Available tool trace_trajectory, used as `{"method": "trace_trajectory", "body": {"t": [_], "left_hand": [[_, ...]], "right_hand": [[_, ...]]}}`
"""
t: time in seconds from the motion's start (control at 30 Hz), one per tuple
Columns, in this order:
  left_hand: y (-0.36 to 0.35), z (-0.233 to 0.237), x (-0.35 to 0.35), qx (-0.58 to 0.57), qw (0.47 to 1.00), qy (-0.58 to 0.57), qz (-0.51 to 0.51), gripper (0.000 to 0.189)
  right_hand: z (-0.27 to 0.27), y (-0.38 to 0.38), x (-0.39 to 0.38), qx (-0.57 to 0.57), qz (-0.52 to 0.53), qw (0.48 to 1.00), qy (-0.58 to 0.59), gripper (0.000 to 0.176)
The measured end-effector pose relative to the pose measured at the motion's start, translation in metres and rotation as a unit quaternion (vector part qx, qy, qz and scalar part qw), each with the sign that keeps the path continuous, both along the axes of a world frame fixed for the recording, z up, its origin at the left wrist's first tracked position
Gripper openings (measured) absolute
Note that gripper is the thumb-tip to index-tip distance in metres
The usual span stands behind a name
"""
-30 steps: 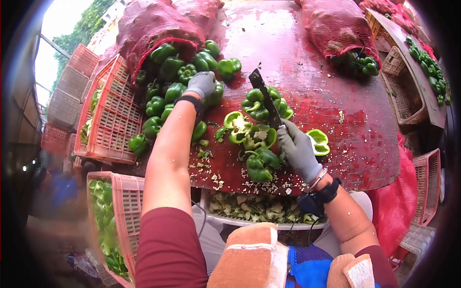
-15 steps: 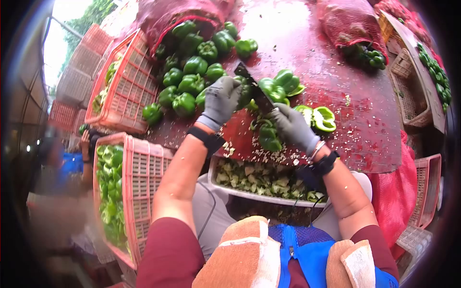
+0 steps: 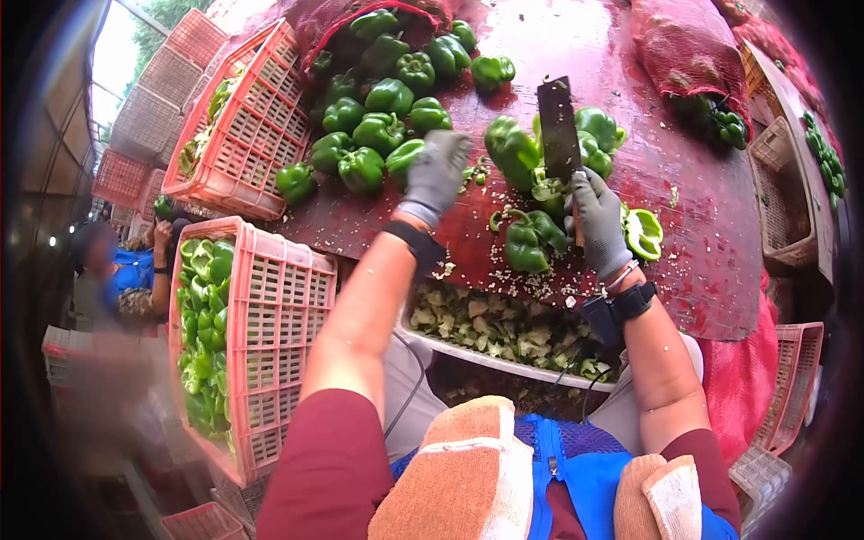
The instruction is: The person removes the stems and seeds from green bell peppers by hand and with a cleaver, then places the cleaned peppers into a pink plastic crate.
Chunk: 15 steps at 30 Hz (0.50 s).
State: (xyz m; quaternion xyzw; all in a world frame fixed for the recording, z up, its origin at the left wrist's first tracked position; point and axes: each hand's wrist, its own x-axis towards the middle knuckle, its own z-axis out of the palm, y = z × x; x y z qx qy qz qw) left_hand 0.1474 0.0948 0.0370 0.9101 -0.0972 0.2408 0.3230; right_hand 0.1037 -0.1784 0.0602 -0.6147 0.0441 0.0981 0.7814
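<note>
My right hand (image 3: 598, 220), in a grey glove, grips a broad dark-bladed knife (image 3: 560, 130). Its blade points away from me, flecked with pale seeds, beside a split green bell pepper (image 3: 511, 151). My left hand (image 3: 438, 175), also gloved and slightly blurred, is apart from the split pepper with fingers curled; what they hold, if anything, is hidden. Near it lies a whole pepper (image 3: 403, 159), at the edge of a pile of green bell peppers (image 3: 378, 132). Cut pepper pieces (image 3: 531, 243) and an opened half (image 3: 643, 234) lie around my right hand.
A mesh sack (image 3: 310, 27) spills peppers at the back; another sack (image 3: 688, 45) lies back right. Crates of peppers (image 3: 279, 351) stand at my left. Below the red table edge (image 3: 720, 328), a tub (image 3: 477, 355) holds pale trimmings. Another person (image 3: 135, 270) is at far left.
The knife has swung from slanting left to nearly upright as my right hand moved right. My left hand has drawn away from the pepper by the blade. The camera view has shifted slightly.
</note>
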Motion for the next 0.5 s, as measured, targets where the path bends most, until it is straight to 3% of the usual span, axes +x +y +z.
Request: {"method": "trace_trajectory", "body": {"t": [0.03,0.07,0.1,0.13,0.2,0.27,0.3,0.4,0.5], "left_hand": [[0.023,0.009,0.013,0.128,0.991,-0.034,0.021,0.026],[0.035,0.011,0.015,0.257,0.958,-0.041,0.123,0.035],[0.052,0.012,0.02,0.315,0.936,0.062,0.143,0.044],[0.062,0.018,0.03,0.282,0.918,0.24,0.145,0.051],[0.065,0.025,0.031,0.34,0.858,0.35,0.159,0.054],[0.07,0.025,0.028,0.388,0.831,0.381,0.119,0.05],[0.063,0.03,0.018,0.389,0.836,0.367,0.125,0.039],[0.062,0.02,-0.002,0.386,0.876,0.268,0.107,0.03],[0.057,0.015,-0.024,0.42,0.872,0.236,0.084,0.022]], "right_hand": [[0.007,0.001,-0.004,-0.035,0.002,0.999,-0.024,0.036],[0.005,-0.001,-0.003,-0.037,0.002,0.998,-0.044,0.036],[0.001,-0.002,-0.002,-0.038,0.004,0.997,-0.064,0.036],[0.002,-0.002,-0.002,-0.039,0.006,0.996,-0.085,0.036],[0.014,-0.003,-0.005,-0.039,0.012,0.994,-0.104,0.037],[0.022,-0.001,-0.009,-0.039,0.009,0.99,-0.133,0.037],[0.024,-0.004,-0.012,-0.045,0.033,0.989,-0.138,0.038],[0.013,0.003,-0.016,-0.099,0.056,0.977,-0.181,0.039],[0.015,0.008,-0.029,-0.104,0.1,0.979,-0.146,0.04]]}}
